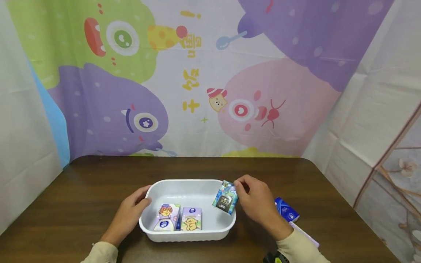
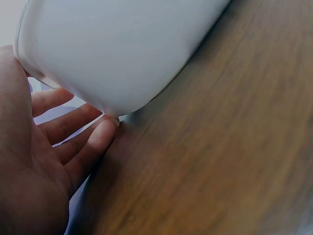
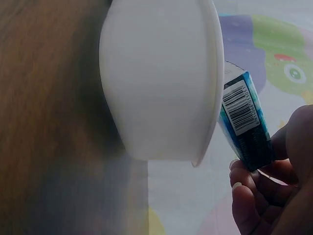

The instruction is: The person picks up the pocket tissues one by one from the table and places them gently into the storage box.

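Observation:
A white plastic basin (image 1: 185, 236) stands on the table. My left hand (image 1: 131, 210) holds its left end, thumb over the rim and fingers along the outside wall (image 2: 117, 54). With thumb and fingers my right hand (image 1: 258, 201) pinches a blue-green tissue pack (image 1: 225, 197) by one end, above the basin's right rim. A barcode shows on the pack's narrow side (image 3: 240, 110) in the right wrist view. Inside the basin, at the front left, lie a tissue pack with a curly-haired figure (image 1: 167, 216) and a lilac pack with a yellow dog (image 1: 191, 220). Dark blue shows between them.
Right of the basin, partly behind my right forearm, a dark blue tissue pack (image 1: 287, 209) and a lilac pack (image 1: 306, 235) lie on the brown wooden table (image 1: 108, 171). A printed cartoon curtain (image 1: 197, 135) hangs behind the table, with pale cloth at both sides.

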The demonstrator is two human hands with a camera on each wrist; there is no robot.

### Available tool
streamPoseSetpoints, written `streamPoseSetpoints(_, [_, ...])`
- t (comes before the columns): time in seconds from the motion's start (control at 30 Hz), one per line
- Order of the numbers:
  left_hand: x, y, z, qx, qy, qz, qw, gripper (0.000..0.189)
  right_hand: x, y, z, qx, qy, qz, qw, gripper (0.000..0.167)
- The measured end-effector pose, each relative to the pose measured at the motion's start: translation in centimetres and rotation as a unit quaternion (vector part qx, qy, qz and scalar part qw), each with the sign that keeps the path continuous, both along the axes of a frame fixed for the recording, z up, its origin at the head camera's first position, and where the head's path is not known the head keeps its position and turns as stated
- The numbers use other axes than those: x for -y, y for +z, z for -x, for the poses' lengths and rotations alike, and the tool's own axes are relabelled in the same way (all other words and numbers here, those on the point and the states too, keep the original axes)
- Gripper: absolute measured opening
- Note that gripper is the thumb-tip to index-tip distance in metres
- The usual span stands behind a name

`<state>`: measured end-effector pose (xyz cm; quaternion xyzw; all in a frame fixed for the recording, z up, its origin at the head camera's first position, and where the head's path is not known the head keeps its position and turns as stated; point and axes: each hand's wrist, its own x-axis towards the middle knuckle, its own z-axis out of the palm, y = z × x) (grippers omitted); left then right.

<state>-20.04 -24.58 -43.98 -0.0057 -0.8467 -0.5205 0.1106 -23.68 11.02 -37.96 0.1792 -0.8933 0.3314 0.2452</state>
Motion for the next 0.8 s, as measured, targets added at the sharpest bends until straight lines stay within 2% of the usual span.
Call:
streamPoseSetpoints(0.17, [0.0,0.0,0.0,0.010,0.000,-0.001,0.9999,0.043,0.7,-0.2,-0.3,0.003,0.005,0.001,1.0000,0.007])
streamPoseSetpoints(0.3, [0.0,-0.1,0.0,0.000,0.000,-0.001,1.0000,0.042,1.5,-0.2,-0.4,-0.007,0.013,-0.003,0.9999,0.006])
streamPoseSetpoints(0.47, [0.1,-0.1,0.0,-0.012,0.001,0.000,0.9999,0.041,2.9,-0.3,-0.4,-0.023,0.036,-0.015,0.9990,0.007])
streamPoseSetpoints(0.6, [0.1,-0.1,0.0,-0.008,0.001,0.000,1.0000,0.041,3.8,-0.4,-0.4,-0.029,0.057,-0.021,0.9978,0.007])
streamPoseSetpoints(0.8, [0.1,-0.1,0.0,-0.012,-0.003,-0.002,0.9999,0.041,4.7,-0.7,-0.6,-0.026,0.078,-0.030,0.9962,0.006])
